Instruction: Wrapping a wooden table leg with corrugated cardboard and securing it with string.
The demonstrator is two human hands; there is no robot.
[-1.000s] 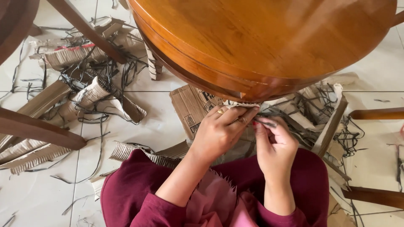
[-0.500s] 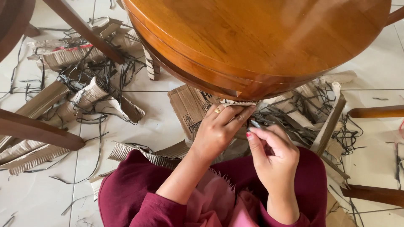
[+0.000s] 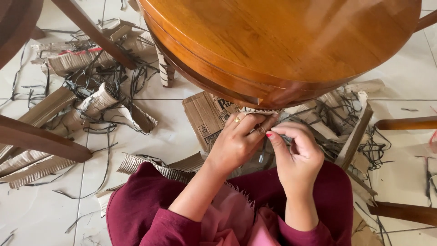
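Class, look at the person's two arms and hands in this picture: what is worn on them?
Both arms come out of dark red sleeves pushed up above the wrists. The left hand wears a gold ring on one finger. The right hand has red polish on its thumbnail. No gloves, watch or bracelets show.

Corrugated cardboard strip under the table's edge

The tan, ridged cardboard strip (image 3: 260, 111) lay flat against the round table's underside at six o'clock, its top edge showing, pinned there by fingers.
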